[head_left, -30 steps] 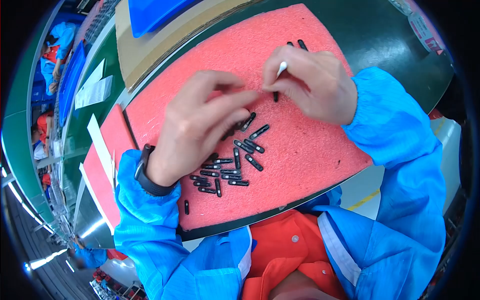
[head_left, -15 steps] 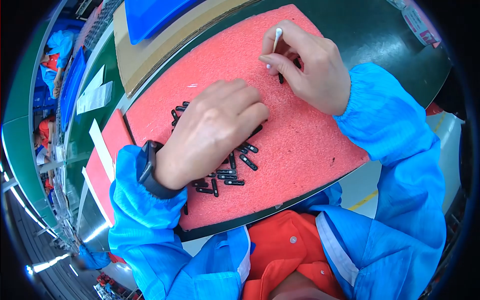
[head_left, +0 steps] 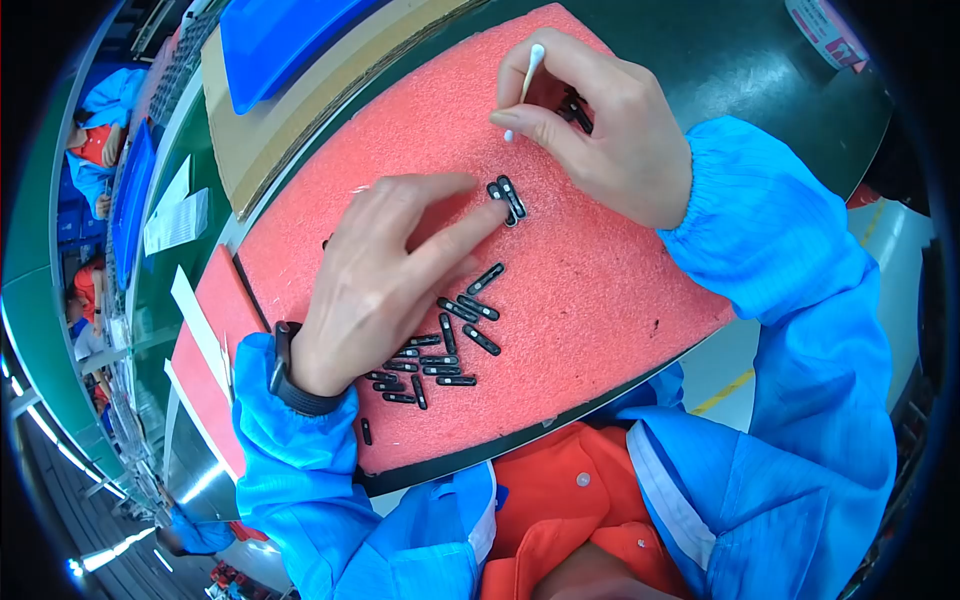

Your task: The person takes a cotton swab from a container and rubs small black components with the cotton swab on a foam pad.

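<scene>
A cotton swab [head_left: 533,70] with white tips is pinched between the thumb and forefinger of my right hand [head_left: 620,130]. Black parts [head_left: 578,112] show in the hollow of that hand, partly hidden by its fingers. My left hand [head_left: 375,265] is open over the pink foam mat [head_left: 600,300], palm down and fingers spread. One of its fingertips rests at a small group of black oblong parts [head_left: 513,195]. Between that hand and the mat's near edge lie several more small black parts [head_left: 438,360], each with a pale spot; some are hidden under the hand.
Beyond the mat are a cardboard sheet [head_left: 235,150] and a blue tray [head_left: 290,40]. A pink-and-white box [head_left: 825,35] stands on the dark green table [head_left: 740,70]. White paper strips [head_left: 200,315] lie at left. People in blue and red [head_left: 100,140] sit further off.
My left hand has drawn back leftward and spread its fingers, uncovering the small group of black parts. My right hand, still pinching the swab, has shifted slightly left in view.
</scene>
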### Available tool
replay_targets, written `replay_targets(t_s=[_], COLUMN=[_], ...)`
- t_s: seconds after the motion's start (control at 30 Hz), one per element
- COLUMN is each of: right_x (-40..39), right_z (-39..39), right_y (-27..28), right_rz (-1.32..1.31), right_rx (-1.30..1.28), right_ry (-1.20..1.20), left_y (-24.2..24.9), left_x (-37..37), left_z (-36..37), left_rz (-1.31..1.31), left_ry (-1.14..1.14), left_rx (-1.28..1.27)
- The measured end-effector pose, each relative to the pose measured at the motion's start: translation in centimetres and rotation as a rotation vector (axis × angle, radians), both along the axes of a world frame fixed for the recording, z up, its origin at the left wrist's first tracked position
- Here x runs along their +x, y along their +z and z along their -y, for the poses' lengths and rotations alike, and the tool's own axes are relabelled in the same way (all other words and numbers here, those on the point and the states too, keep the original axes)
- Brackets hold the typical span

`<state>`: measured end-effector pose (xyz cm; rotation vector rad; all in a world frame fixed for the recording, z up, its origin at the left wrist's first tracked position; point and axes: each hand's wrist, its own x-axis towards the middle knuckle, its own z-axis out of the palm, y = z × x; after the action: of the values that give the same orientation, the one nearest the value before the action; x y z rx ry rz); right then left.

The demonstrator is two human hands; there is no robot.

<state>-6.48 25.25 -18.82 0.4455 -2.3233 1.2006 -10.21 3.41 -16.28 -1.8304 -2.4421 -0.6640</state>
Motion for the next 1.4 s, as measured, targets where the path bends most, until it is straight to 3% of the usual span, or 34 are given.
replay_targets(t_s=[0.3, 0.57, 0.83, 1.0, 1.1, 1.27, 1.4], right_x=[-0.4, -0.6, -0.4, -0.6, -0.7, -0.7, -1.3], right_z=[-0.1, -0.1, 0.1, 0.0, 0.0, -0.1, -2.5], right_y=[-0.7, -0.7, -0.3, -0.6, -0.6, -0.3, 1.8], right_rz=[0.063, 0.029, 0.024, 0.07, -0.031, -0.089, -0.256], right_rx=[-0.021, 0.107, -0.067, 0.036, 0.181, 0.196, 0.128], right_ry=[0.207, 0.261, 0.252, 0.268, 0.192, 0.232, -0.046], left_y=[-0.5, -0.7, -0.4, -0.6, -0.8, -0.3, 0.6], left_x=[0.0, -0.1, 0.4, 0.2, 0.2, 0.4, 0.1], left_z=[-0.2, -0.1, -0.3, -0.1, -0.1, -0.2, -1.0], left_rz=[-0.092, -0.092, -0.084, -0.081, -0.076, -0.109, -0.17], left_ry=[0.01, 0.005, 0.044, 0.048, 0.038, 0.023, 0.007], left_rx=[-0.131, -0.112, -0.178, -0.195, -0.192, -0.171, -0.242])
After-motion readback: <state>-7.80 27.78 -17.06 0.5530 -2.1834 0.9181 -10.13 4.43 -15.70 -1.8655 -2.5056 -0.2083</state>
